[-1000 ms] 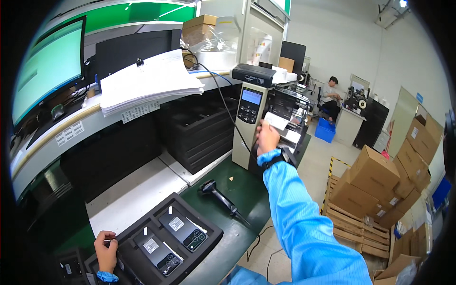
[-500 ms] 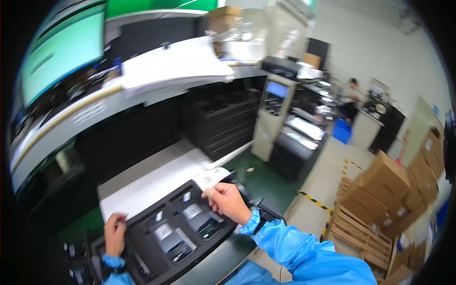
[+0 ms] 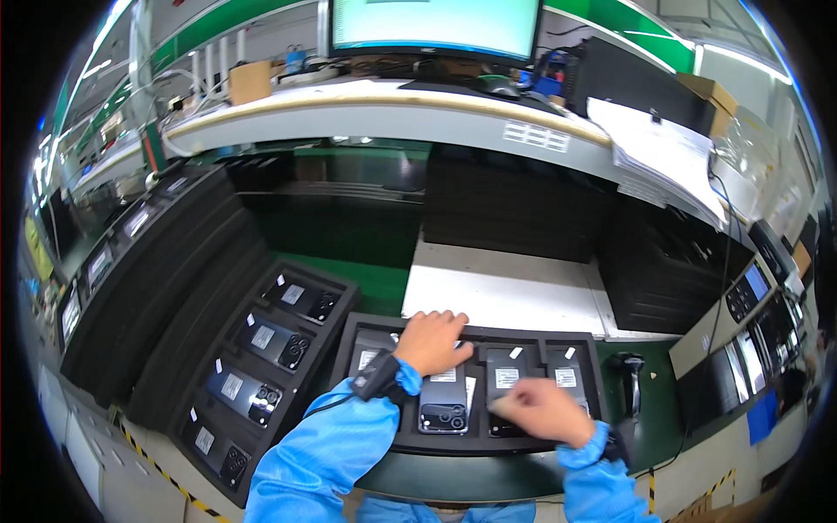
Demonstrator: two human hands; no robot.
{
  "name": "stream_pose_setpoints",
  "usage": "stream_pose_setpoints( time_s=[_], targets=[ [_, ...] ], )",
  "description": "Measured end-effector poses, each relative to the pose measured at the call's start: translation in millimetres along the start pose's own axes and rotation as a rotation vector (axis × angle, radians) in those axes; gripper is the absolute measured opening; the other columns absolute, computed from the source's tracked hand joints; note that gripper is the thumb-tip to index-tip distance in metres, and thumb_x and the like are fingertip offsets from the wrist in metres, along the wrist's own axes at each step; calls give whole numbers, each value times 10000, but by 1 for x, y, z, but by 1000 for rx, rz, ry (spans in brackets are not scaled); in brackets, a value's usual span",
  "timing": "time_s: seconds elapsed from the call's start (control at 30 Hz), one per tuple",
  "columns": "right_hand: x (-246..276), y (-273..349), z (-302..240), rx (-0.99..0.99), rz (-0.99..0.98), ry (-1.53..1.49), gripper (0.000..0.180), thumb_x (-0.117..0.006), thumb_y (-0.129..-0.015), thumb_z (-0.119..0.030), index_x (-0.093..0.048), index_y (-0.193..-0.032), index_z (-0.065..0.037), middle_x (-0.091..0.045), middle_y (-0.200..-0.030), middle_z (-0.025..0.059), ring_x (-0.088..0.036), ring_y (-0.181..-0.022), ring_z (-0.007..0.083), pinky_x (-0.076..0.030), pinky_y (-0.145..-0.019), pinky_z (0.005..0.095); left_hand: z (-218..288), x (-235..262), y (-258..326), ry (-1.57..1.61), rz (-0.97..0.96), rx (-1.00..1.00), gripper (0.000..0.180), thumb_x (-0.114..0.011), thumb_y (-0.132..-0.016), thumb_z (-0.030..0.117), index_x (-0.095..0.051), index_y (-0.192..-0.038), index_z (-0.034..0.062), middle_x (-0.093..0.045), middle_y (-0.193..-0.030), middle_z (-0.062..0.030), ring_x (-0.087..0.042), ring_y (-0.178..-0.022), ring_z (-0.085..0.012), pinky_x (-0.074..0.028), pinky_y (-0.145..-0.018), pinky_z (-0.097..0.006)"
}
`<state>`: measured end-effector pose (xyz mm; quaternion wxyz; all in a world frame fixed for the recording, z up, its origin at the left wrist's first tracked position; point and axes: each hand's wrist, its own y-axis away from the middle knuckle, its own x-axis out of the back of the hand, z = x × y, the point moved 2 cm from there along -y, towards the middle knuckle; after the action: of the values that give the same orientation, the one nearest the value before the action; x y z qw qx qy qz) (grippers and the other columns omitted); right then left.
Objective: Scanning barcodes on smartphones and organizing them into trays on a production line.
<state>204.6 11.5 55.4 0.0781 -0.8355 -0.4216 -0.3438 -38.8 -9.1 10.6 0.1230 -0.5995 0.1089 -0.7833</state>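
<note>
A black foam tray (image 3: 596,366) in front of me holds several dark smartphones, camera side up, with white labels. My left hand (image 3: 433,343) is closed over the upper end of one smartphone (image 3: 443,405), hiding that end. Beside this phone a white slip (image 3: 471,392) shows. To the right my right hand (image 3: 547,411) hovers over another smartphone (image 3: 506,362), its fingers drawn together and slightly blurred. Whatever they may hold cannot be made out.
A second foam tray (image 3: 350,301) with several phones lies at left, beside stacked black trays (image 3: 166,261). A handheld scanner (image 3: 629,383) stands right of my tray. Behind are a white board (image 3: 497,283), a shelf edge (image 3: 366,103) and a monitor (image 3: 436,26).
The view has swung left, bringing the left-hand tray and monitor into fuller sight. My left hand now lies on a phone; my right hand has left the white paper at the tray's far edge.
</note>
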Motion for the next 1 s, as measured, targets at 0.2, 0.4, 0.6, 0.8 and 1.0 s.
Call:
stream_pose_setpoints(
  time_s=[0.2, 0.4, 0.6, 0.8, 1.0],
  targets=[
    [90, 87, 159, -263, 1370, 605, 585, -746, -766, -180, -571, -1302, -20, -603, -1245, 223, -543, -1179, 411, -413, -1032, 489, -1, 1, -7, 3, -16, -10, 401, -607, -902, 394, -643, -1140, 73, -697, -1013, -139, -658, -977, -330, -464, -874, -449],
    [116, 91, 249, -406, 847, -141, 284, -777, -820, -190, -674, -925, 53, -613, -721, 20, -532, -661, 109, -429, -601, 294, -22, 30, 2, 367, 82, 98, 419, -596, -958, 365, -606, -1246, 61, -714, -1026, -144, -675, -973, -345, -509, -876, -437],
    [90, 62, 113, -174, 919, -931, 278, -702, -915, -281, -639, -1078, -64, -576, -781, 11, -590, -638, 136, -478, -542, 264, -60, 75, 37, 435, 477, 309, 359, -650, -918, 279, -628, -1163, 17, -716, -899, -163, -682, -837, -334, -527, -758, -427],
    [-2, 0, -19, -197, -90, -1247, 416, -619, -960, -265, -602, -1300, -25, -627, -785, 62, -510, -570, 122, -431, -501, 262, -81, 51, 68, 743, 484, 431, 303, -582, -976, 269, -626, -1115, 4, -712, -892, -124, -695, -857, -263, -532, -810, -390],
    [-106, -27, -92, -241, -412, -1172, 248, -631, -958, -163, -563, -1152, -25, -623, -818, 81, -582, -604, 155, -477, -524, 287, -100, 43, 71, 1330, 617, 395, 296, -461, -1072, 245, -584, -1156, -10, -694, -926, -118, -685, -905, -202, -530, -873, -321]
  ],
)
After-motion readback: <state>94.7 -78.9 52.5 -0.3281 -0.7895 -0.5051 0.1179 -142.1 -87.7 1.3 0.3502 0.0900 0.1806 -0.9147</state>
